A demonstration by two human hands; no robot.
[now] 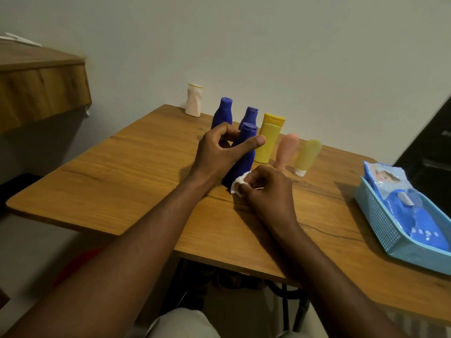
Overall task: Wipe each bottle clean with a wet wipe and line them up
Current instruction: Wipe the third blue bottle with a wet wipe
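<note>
My left hand (220, 152) grips a dark blue bottle (241, 164) around its upper part, tilting it over the wooden table (122, 181). My right hand (266, 189) pinches a bunched white wet wipe (238, 185) against the bottle's lower end. Behind stand two more blue bottles (222, 114) (250, 117), a yellow bottle (269, 139), a pink tube (286, 151) and an olive-yellow tube (307, 157), roughly in a row. A white bottle (194, 100) stands alone at the far edge by the wall.
A light blue basket (380, 220) at the table's right edge holds a blue pack of wet wipes (400, 198). A wooden shelf (41, 86) juts out at the upper left. The wall runs close behind the table.
</note>
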